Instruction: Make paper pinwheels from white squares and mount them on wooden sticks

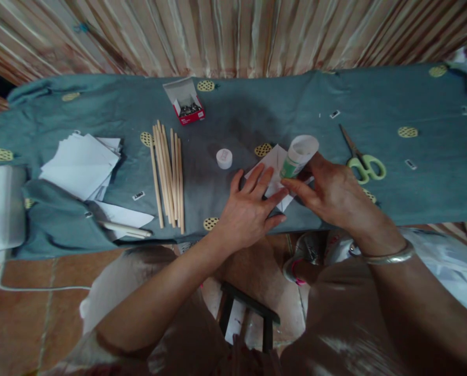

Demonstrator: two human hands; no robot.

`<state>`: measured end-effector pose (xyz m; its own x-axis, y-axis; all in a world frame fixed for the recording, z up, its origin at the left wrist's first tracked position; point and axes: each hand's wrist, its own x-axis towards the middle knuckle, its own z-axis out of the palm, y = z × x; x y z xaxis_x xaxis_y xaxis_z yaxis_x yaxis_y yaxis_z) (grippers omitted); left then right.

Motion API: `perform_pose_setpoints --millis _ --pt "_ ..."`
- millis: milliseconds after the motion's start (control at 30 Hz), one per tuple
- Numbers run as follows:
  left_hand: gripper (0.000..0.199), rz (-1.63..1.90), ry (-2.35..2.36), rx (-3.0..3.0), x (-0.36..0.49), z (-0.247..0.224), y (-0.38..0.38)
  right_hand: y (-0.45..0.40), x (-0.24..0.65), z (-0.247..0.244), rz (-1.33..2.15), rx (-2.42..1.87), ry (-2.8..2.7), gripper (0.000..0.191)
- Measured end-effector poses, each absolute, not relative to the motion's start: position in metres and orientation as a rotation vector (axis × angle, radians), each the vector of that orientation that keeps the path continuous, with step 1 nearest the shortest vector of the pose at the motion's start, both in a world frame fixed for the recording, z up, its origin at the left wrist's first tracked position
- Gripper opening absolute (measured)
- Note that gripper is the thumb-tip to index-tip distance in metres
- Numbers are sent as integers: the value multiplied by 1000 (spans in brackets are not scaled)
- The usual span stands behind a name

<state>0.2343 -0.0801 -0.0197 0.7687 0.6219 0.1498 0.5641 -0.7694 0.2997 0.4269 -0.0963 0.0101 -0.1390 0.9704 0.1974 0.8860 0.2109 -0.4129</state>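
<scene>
A creased white paper [275, 166] lies on the cloth under both hands. My left hand [249, 209] rests on it with fingers spread, holding it flat. In my right hand [325, 190] is a thick white glue stick [301, 151] with a green label. It is tilted, its lower end down at the paper; the contact point is hidden by my fingers. A round white cap [224, 159] sits on the cloth to the left of the paper. Right of my right hand lie scissors [364, 159] with green handles, blades pointing away.
Several wooden sticks [168, 177] lie left of the cap. Behind them stands an open red-and-white box [189, 107] of small metal pieces. White papers [82, 162] are stacked farther left, near a white device [2, 209] with a cable. A pleated curtain [233, 36] hangs behind the table.
</scene>
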Motion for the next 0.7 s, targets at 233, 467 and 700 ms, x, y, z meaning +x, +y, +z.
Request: perform_pose_setpoints --millis 233,467,700 --pt "53 355 927 2710 235 -20 -80 -98 429 10 249 -1772 -1720 26" --pt "52 573 871 2696 227 -15 -74 -85 434 17 787 -1404 -836 19" --pt "45 851 1306 2588 187 -4 -32 -88 437 12 1127 -1173 -564 25"
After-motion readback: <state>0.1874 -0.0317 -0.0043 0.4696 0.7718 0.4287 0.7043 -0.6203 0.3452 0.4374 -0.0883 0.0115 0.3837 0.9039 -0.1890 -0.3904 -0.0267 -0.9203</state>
